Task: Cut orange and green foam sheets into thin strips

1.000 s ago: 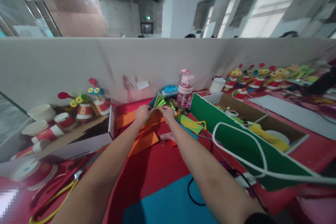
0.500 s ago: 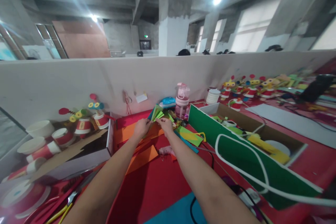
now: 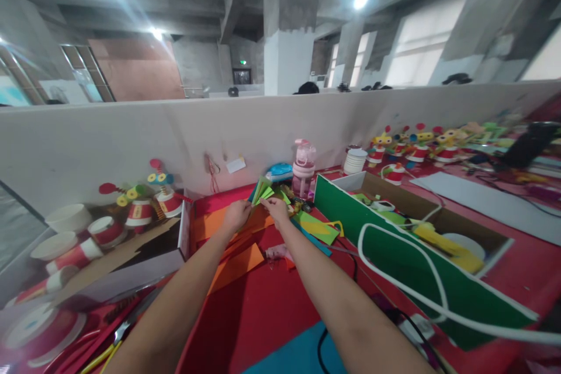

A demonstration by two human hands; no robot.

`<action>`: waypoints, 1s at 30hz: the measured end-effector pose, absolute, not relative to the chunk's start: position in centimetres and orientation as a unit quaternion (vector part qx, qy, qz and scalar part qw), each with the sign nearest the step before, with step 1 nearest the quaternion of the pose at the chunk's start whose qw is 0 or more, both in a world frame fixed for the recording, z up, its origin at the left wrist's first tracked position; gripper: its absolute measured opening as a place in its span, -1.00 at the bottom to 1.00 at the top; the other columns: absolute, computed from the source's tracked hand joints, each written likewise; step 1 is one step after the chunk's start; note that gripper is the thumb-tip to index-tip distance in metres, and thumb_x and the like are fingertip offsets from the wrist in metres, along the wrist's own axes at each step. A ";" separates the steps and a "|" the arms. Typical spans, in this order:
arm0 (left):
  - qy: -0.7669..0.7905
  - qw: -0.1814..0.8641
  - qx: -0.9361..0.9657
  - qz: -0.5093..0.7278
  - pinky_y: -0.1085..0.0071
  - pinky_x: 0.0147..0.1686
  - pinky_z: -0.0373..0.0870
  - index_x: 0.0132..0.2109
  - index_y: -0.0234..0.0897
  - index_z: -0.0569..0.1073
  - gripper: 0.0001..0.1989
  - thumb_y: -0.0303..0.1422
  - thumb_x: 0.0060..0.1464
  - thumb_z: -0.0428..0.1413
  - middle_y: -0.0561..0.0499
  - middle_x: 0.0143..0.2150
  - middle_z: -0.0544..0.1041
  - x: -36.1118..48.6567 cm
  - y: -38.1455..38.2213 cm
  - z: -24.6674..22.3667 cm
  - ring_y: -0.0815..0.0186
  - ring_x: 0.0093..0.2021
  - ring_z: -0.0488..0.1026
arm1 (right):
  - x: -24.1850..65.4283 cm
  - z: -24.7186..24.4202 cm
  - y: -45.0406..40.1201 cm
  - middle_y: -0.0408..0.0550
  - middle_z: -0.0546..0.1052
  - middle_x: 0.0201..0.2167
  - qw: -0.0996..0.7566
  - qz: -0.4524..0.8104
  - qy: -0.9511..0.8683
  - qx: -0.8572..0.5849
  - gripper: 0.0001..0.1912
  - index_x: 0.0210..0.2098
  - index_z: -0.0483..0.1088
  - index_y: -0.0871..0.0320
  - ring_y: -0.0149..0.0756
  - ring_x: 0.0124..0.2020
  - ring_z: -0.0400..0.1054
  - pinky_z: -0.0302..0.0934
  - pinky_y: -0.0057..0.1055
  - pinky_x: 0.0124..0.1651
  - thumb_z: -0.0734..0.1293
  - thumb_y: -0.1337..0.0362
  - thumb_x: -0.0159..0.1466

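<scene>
Several green paper strips (image 3: 263,190) fan upward at the far middle of the red table. At their lower left, my left hand (image 3: 238,214) has its fingers closed on the strips. My right hand (image 3: 276,211) pinches at their lower right side, with thumb and fingertips together. Orange paper sheets (image 3: 239,266) lie beneath and beside my left hand. Yellow-green paper (image 3: 319,228) rests to the right of my right hand. A small pinkish object (image 3: 276,252) sits below the hands.
An open box with a green side (image 3: 394,263) stands right, a white cable (image 3: 405,286) over it. A cardboard box (image 3: 144,263) with paper cups and figures is left. A pink bottle (image 3: 304,168) stands by the white partition (image 3: 131,134). Yellow-handled pliers (image 3: 101,356) lie lower left.
The view has shifted very slightly. Both hands stay at the green strips, with no clear change in their grasp.
</scene>
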State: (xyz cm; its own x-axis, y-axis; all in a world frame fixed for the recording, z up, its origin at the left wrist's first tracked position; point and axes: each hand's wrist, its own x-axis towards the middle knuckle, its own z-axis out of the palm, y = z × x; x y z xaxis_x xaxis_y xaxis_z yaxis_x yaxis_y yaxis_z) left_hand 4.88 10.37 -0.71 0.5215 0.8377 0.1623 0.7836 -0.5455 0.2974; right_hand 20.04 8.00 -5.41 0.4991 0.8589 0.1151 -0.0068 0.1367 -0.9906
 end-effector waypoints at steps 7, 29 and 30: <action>0.471 0.081 0.864 0.159 0.45 -0.20 0.32 -0.14 -0.25 0.61 -0.65 -0.24 0.31 -0.06 -0.15 -0.13 0.64 5.2 10.0 -0.4 0.24 -0.14 0.54 | 20.2 -5.4 8.1 -0.27 0.35 -0.67 0.651 0.318 -0.387 -0.571 -0.53 -0.62 0.39 0.15 -0.44 -0.56 0.18 0.03 -0.52 -0.46 0.48 -0.14 -0.12; 0.569 -0.023 0.820 0.055 0.15 -0.01 0.35 0.40 -0.09 0.08 -0.36 -0.46 0.19 -0.08 -0.26 0.16 0.43 4.4 6.2 -1.5 0.01 0.07 0.43 | 19.2 -5.5 6.5 0.00 0.51 -0.51 0.534 0.488 -0.253 -0.643 -0.81 -0.35 0.42 0.26 -0.33 -0.55 0.39 0.26 -0.45 -0.55 0.39 0.23 0.25; 0.574 -0.028 0.817 0.039 0.10 0.00 0.34 0.36 -0.09 0.18 -0.43 -0.45 0.22 -0.11 -0.27 0.11 0.47 4.0 6.1 -1.6 -0.02 0.09 0.42 | 19.0 -5.4 6.6 0.03 0.53 -0.41 0.517 0.505 -0.247 -0.646 -0.79 -0.26 0.44 0.29 -0.32 -0.48 0.43 0.33 -0.42 -0.48 0.38 0.22 0.29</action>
